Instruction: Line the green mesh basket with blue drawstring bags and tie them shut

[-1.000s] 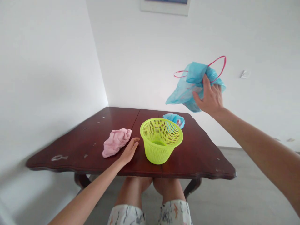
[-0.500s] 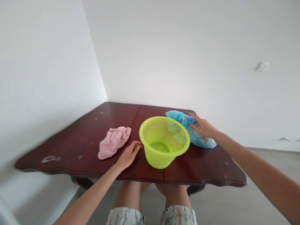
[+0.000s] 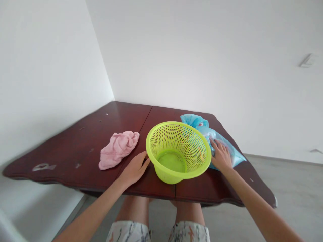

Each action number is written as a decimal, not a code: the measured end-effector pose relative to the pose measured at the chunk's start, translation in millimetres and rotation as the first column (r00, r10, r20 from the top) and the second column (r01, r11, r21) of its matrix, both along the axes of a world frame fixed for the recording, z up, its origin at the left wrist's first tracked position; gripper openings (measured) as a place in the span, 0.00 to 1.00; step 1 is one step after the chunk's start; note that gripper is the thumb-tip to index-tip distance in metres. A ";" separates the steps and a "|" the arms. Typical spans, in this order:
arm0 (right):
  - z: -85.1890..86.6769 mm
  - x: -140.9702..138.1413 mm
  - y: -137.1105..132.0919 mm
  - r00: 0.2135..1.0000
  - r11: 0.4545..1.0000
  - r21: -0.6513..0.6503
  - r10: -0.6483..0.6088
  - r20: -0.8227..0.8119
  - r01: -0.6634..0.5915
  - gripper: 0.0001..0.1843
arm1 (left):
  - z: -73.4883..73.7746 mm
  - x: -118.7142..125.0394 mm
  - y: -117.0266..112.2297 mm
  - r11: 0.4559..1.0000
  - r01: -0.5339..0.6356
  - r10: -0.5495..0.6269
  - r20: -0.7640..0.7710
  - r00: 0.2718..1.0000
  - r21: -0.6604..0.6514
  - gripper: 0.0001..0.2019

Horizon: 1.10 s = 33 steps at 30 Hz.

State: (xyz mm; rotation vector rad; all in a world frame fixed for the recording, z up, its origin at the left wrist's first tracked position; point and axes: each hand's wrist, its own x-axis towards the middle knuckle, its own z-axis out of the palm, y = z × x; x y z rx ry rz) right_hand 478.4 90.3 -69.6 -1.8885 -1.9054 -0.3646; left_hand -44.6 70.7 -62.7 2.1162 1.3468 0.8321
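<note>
A lime-green plastic basket (image 3: 165,174) with mesh sides stands upright at the middle of the table, with nothing visible inside. My left hand (image 3: 135,168) is at its left side, thumb apart from the fingers; some fingertips are hidden by the rim, and whether they touch it I cannot tell. To the right, my right hand (image 3: 222,156) lies with fingers spread on a blue translucent plastic bag (image 3: 234,155). Things inside the bag show only faintly. A crumpled pink cloth (image 3: 118,149) lies left of my left hand.
Everything rests on a dark red-brown wooden table (image 3: 75,148) with a wavy edge and several pale scuffs. White walls meet behind its far left corner. My knees are below the front edge. A switch plate (image 3: 306,60) is on the wall at the right.
My right hand has come down and nearer, from above the bag onto its near part. The bag's near part has spread out. My left hand has moved slightly closer to the basket.
</note>
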 end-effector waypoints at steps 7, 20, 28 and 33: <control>-16.0 -14.0 7.9 0.996 0.999 0.034 0.012 0.089 -0.015 0.23 | -11.7 -1.0 1.7 0.999 -0.006 0.011 -0.080 0.997 0.052 0.21; -15.7 -15.9 6.9 0.995 0.983 0.180 -0.023 -0.096 0.040 0.37 | -23.9 -9.7 10.5 0.998 -0.011 0.014 -0.045 0.999 0.067 0.21; -1.4 -8.8 -9.2 0.984 0.941 0.337 0.035 -0.172 0.025 0.43 | -23.1 -8.1 11.0 0.999 -0.023 0.027 -0.091 0.996 0.047 0.20; -8.6 14.5 -10.0 0.899 0.762 0.571 -0.035 -0.437 0.307 0.36 | -3.5 -0.2 4.0 0.998 -0.016 0.020 -0.064 0.998 0.060 0.22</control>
